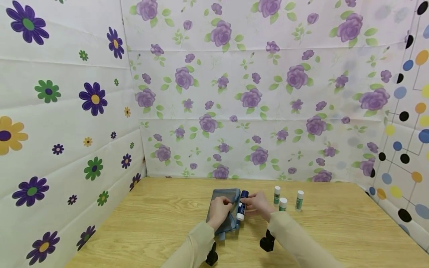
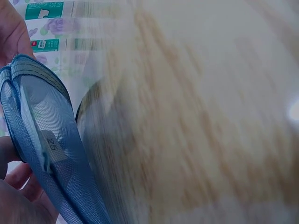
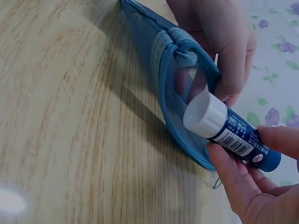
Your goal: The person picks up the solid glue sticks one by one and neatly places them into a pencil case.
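A blue mesh zipper pouch (image 1: 228, 193) is on the wooden table, its mouth held apart toward the right. My left hand (image 1: 218, 211) grips the pouch by its edge, with some fingers inside the opening in the right wrist view. Between the thumb and fingers of my right hand (image 1: 258, 204) is a dark blue glue stick (image 3: 240, 137) with a white cap. Its capped end points into the pouch's mouth, right at the zipper rim. Seen from the left wrist, the mesh side of the pouch (image 2: 70, 154) bears a small white label.
Three white-and-green glue sticks stand right of my right hand: one farther back (image 1: 276, 195), one nearer (image 1: 283, 203) and one farther right (image 1: 299, 201). Patterned cloth walls (image 1: 234, 149) border the table at the back and sides. A black wrist mount (image 1: 267, 242) hangs under the right wrist.
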The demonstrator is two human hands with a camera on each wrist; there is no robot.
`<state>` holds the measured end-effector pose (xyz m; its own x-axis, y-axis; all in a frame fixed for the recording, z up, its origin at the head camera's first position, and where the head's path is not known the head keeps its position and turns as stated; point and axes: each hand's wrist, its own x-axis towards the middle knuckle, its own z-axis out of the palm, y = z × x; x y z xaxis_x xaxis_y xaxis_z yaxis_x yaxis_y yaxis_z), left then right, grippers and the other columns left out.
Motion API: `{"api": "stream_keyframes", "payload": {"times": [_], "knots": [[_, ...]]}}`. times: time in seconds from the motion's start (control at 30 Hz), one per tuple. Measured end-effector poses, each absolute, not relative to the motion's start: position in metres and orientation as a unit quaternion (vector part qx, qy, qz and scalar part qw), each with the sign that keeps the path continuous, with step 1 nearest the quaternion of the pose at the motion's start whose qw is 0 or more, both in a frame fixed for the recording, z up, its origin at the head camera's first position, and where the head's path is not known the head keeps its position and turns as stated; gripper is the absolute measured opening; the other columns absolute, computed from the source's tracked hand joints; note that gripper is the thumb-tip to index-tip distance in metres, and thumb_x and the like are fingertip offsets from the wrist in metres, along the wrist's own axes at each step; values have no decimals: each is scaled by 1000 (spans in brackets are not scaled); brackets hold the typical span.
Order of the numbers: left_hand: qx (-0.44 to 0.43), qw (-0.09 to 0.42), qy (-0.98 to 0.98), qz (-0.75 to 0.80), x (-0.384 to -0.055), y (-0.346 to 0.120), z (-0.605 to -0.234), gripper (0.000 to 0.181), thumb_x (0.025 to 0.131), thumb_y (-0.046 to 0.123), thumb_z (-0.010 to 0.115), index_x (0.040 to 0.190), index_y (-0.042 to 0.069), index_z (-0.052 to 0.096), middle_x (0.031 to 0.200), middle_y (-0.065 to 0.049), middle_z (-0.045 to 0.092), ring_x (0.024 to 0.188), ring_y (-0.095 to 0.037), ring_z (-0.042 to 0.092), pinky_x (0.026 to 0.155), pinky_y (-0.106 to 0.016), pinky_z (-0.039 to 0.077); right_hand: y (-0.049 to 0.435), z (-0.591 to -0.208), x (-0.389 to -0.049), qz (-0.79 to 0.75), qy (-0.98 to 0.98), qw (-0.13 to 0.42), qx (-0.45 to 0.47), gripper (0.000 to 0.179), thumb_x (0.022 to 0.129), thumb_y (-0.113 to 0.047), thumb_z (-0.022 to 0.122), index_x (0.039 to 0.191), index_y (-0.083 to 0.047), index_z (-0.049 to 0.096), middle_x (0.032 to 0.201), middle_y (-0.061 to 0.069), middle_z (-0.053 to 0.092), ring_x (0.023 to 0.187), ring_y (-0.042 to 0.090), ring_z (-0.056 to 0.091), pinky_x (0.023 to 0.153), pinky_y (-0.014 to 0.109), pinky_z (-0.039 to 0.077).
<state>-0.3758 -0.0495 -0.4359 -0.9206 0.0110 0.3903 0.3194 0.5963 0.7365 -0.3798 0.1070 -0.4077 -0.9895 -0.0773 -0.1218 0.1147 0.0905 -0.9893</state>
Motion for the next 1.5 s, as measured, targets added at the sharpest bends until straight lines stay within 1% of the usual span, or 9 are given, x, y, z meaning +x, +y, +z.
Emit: {"api": "stream_keyframes", "payload": {"times": [0.23, 0.33, 0.57, 0.83, 0.97, 1.2, 1.5], "knots": [[-92, 170, -874, -446, -375, -49, -435, 5, 80, 4, 65, 78, 0, 67, 69, 1, 58, 61, -13, 53, 54, -30, 44, 103, -409, -379, -657, 750, 70, 30, 29, 84, -3, 62, 103, 14, 49, 85, 20, 58, 77, 31, 59, 72, 47, 47], [-90, 173, -873, -447, -375, -49, -435, 4, 79, 3, 65, 78, 0, 67, 69, 1, 58, 61, -13, 53, 54, -29, 44, 101, -409, -378, -652, 754, 72, 32, 27, 85, -3, 61, 102, 15, 50, 84, 20, 59, 76, 30, 60, 71, 46, 47], [-88, 185, -873, -442, -376, -49, -437, 5, 78, 2, 65, 73, 4, 67, 67, 2, 57, 60, -12, 52, 54, -28, 43, 96, -410, -374, -646, 759, 79, 30, 30, 85, -4, 61, 104, 16, 49, 83, 22, 57, 75, 32, 61, 69, 45, 48], [-92, 194, -871, -443, -375, -50, -436, 5, 77, 2, 65, 73, 3, 66, 67, 2, 57, 61, -13, 53, 55, -29, 44, 91, -415, -378, -644, 761, 69, 41, 23, 85, -3, 61, 99, 13, 52, 81, 19, 58, 70, 27, 60, 67, 43, 49], [-92, 197, -870, -442, -375, -50, -436, 4, 77, 2, 65, 73, 2, 66, 66, 2, 57, 60, -13, 52, 55, -29, 44, 91, -418, -381, -641, 763, 68, 47, 24, 84, -3, 61, 99, 13, 52, 81, 19, 58, 70, 27, 59, 66, 42, 49], [-91, 187, -867, -453, -375, -51, -436, 6, 78, 0, 64, 75, 4, 66, 67, 1, 57, 60, -13, 52, 54, -29, 43, 89, -422, -386, -632, 770, 68, 55, 29, 83, -5, 63, 102, 13, 51, 84, 20, 56, 72, 29, 59, 66, 41, 50], [-90, 187, -863, -460, -373, -51, -435, 7, 78, -1, 64, 74, 4, 65, 67, 1, 56, 59, -13, 51, 54, -29, 43, 87, -428, -391, -615, 784, 62, 53, 21, 82, -6, 65, 92, 9, 55, 80, 18, 59, 67, 26, 59, 61, 40, 50]]}}
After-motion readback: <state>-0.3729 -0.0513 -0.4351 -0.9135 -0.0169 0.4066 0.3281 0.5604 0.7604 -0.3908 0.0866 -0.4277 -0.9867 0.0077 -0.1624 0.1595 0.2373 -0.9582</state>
